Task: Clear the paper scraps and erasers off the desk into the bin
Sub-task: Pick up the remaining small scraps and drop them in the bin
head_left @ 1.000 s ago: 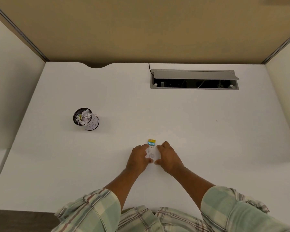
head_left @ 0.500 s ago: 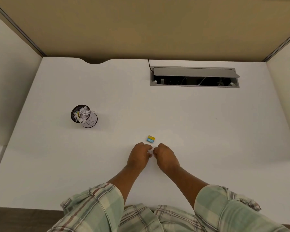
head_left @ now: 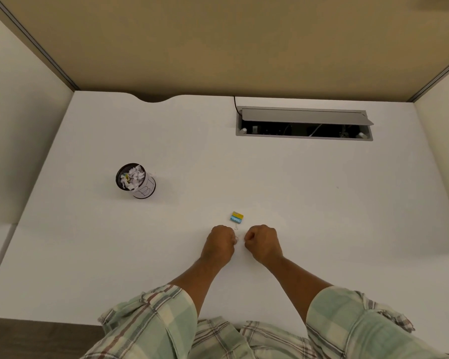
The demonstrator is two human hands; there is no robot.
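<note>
A small yellow and blue eraser (head_left: 237, 217) lies on the white desk (head_left: 322, 203), just beyond my hands. My left hand (head_left: 221, 240) and my right hand (head_left: 263, 242) rest on the desk as fists, a small gap apart. A sliver of white paper scrap (head_left: 235, 239) shows at the left fingertips, and another faint bit shows at the right fingertips; the rest is hidden inside the fists. A tiny pale scrap (head_left: 236, 227) lies between the hands and the eraser. The bin (head_left: 147, 189), a small black mesh cup with a white label, stands far to the left, full of paper scraps.
An open grey cable hatch (head_left: 303, 134) is set into the desk at the back right, with a black cord beside it. Cream partition walls enclose the desk on the left, back and right. The desk's front edge is under my sleeves.
One second ago both hands pressed on a white paper piece next to the eraser. They drew together, closed into fists, and have now pulled slightly apart, and the paper no longer lies flat.
</note>
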